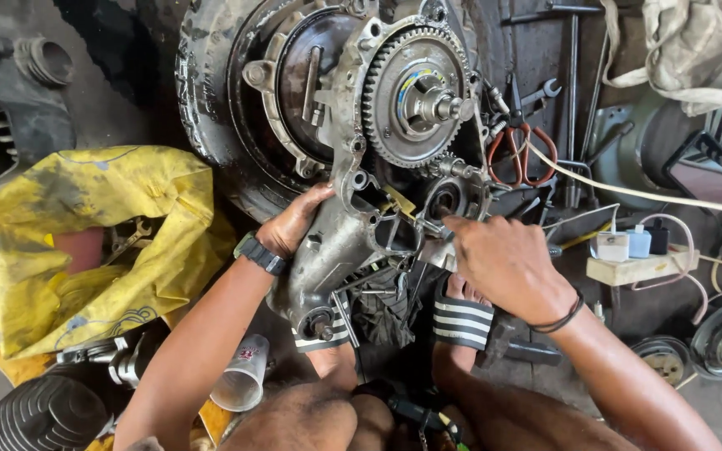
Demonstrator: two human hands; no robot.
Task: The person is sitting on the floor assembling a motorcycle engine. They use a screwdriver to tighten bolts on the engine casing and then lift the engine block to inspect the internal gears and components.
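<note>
Greasy engine casing (336, 242), both hands (294, 221) gripping

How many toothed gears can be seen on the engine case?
2. A large gear sits at the top of the engine case; a small gear meshes just below it, above the right hand. Others may be hidden inside.

Pliers (521, 154) and wrenches (545, 92) crowd the engine's (353, 225) right.
</note>
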